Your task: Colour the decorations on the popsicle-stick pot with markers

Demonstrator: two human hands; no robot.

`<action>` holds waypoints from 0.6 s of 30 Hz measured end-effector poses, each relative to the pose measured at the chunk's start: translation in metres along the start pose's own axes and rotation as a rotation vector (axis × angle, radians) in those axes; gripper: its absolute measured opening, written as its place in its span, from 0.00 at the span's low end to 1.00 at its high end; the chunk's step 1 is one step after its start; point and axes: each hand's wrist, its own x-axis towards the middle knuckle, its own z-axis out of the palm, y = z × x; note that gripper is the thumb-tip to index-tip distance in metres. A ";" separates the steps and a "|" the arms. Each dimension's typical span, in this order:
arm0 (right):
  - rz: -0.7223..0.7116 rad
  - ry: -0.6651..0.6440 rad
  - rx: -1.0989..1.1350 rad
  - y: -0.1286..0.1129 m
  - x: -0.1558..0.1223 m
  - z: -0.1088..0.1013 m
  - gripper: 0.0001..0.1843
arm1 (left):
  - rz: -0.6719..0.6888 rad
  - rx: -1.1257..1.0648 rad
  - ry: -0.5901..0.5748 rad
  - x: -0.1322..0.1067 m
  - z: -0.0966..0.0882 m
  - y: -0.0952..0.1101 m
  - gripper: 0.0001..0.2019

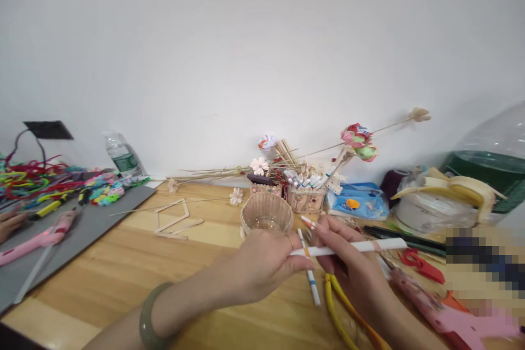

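A white marker with orange bands lies crosswise between my hands. My left hand, with a ring and a pale green bangle on its arm, is closed at the marker's left end. Around its middle, the fingers of my right hand are closed. Above those fingers pokes a short white piece with an orange mark; whether it is a cap or another pen I cannot tell. A white marker with blue bands rests on the table below. Just behind my left hand stands a round beige ribbed cup.
Decorated boxes hold white markers and sticks by the wall. Flat wooden sticks lie left. Pink glue guns, a yellow cord, a banana peel and a blue packet surround the workspace. Another person's hand shows far left.
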 end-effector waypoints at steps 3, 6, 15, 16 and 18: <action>0.019 -0.005 0.001 0.001 0.000 -0.004 0.20 | 0.003 0.130 -0.042 -0.001 -0.002 0.003 0.19; 0.016 -0.024 -0.010 0.000 -0.002 -0.005 0.21 | -0.018 0.105 -0.077 -0.003 -0.010 0.006 0.18; -0.013 -0.034 -0.115 -0.016 -0.009 -0.003 0.21 | -0.200 -1.067 -0.290 -0.004 -0.009 0.005 0.21; -0.013 -0.029 -0.120 -0.017 -0.009 0.000 0.21 | -0.225 -1.197 -0.305 -0.004 -0.007 0.006 0.21; -0.004 -0.023 -0.128 -0.019 -0.007 0.003 0.21 | -0.268 -1.368 -0.340 -0.005 -0.006 0.007 0.20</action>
